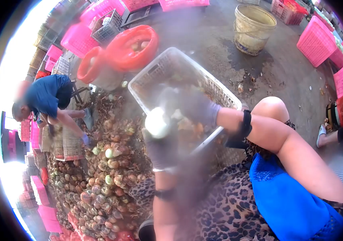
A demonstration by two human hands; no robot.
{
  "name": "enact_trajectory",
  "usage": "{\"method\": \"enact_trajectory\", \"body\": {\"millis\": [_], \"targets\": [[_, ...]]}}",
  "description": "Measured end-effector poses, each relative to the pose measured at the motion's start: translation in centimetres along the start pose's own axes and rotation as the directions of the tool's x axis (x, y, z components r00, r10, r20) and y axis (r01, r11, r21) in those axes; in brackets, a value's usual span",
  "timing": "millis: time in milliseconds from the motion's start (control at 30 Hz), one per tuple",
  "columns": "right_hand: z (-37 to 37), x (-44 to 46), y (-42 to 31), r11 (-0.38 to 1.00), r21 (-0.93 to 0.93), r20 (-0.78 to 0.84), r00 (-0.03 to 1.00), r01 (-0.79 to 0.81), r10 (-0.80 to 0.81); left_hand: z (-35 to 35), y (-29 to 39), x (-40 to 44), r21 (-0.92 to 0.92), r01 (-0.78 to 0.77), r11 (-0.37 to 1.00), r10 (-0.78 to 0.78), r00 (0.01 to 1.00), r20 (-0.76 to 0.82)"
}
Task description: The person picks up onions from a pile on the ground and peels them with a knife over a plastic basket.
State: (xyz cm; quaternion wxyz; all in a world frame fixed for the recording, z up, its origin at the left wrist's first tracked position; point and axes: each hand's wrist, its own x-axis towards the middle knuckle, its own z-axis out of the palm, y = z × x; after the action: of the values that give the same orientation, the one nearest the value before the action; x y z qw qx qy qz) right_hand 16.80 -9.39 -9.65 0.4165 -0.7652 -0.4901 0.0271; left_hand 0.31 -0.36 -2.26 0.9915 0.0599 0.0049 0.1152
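Note:
A white peeled onion [157, 122] is gripped by my left hand [161, 148], which wears a grey glove and is raised in front of a white plastic crate [215, 84]. Just right of the onion is my right hand [199, 106], gloved too, its fingers smeared by motion and a haze over the view. Whether it holds anything is hidden. The crate lies beyond both hands, with its near side partly covered by them. A large heap of unpeeled onions [103, 193] spreads on the ground to the left.
A co-worker [47, 94] bends over the heap at the left, beside a crate [68, 144]. Red-lined containers [133, 48] stand behind my crate. A dirty bucket [253, 30] is at the back. Pink crates [318, 42] line the right, near another person's leg [332, 138].

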Motion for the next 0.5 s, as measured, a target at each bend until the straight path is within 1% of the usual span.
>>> {"method": "enact_trajectory", "body": {"millis": [33,67,100,133,167,200,267,300,333,367,400,500], "targets": [[0.4,0.2,1.9,0.998,-0.05,0.025,0.999,-0.041,0.042,0.1,-0.2,-0.1,0.044,-0.005,0.999,0.006,1.0,-0.023],[2.0,0.0,4.6,0.942,-0.272,-0.006,0.979,0.194,-0.203,0.2,-0.2,-0.3,0.091,-0.007,0.996,0.011,0.999,-0.045],[2.3,0.3,5.0,0.923,-0.298,0.007,0.967,0.244,-0.254,0.3,0.0,-0.3,0.139,-0.011,0.99,0.02,0.998,-0.065],[2.6,0.6,5.4,0.9,-0.323,0.02,0.953,0.293,-0.303,0.5,0.2,-0.3,0.449,-0.04,0.893,0.091,0.991,-0.093],[2.0,0.6,4.0,0.974,-0.154,0.052,0.986,0.167,-0.161,0.6,0.3,-0.4,0.71,-0.046,0.703,0.168,0.98,-0.104],[1.3,0.5,2.8,1.0,0.011,0.107,0.994,0.019,-0.02,0.7,0.2,-0.5,0.897,-0.026,0.441,0.241,0.966,-0.091],[-0.7,0.4,0.5,0.982,0.148,0.166,0.982,-0.115,0.09,1.0,0.0,-0.4,0.891,-0.055,0.45,0.245,0.967,-0.065],[-1.8,0.3,-0.8,0.987,0.135,0.153,0.986,-0.087,0.066,1.2,-0.1,-0.4,0.888,-0.069,0.455,0.248,0.967,-0.052],[-2.9,0.2,-2.2,0.991,0.122,0.142,0.989,-0.06,0.043,0.6,0.7,-0.4,0.688,-0.067,0.723,0.16,0.984,-0.072],[-3.9,0.0,-3.4,0.994,0.108,0.131,0.991,-0.035,0.021,-0.1,1.2,-0.5,0.411,-0.037,0.911,0.069,0.996,-0.063],[-4.6,-0.2,-4.4,0.996,0.093,0.121,0.993,-0.01,-0.002,-0.8,1.3,-0.7,0.383,-0.021,0.924,0.095,0.98,-0.175],[-4.1,-1.1,-5.6,0.995,0.06,0.011,0.997,0.074,-0.075,-1.8,1.1,-0.4,0.497,-0.057,0.866,0.15,0.977,-0.149]]}}
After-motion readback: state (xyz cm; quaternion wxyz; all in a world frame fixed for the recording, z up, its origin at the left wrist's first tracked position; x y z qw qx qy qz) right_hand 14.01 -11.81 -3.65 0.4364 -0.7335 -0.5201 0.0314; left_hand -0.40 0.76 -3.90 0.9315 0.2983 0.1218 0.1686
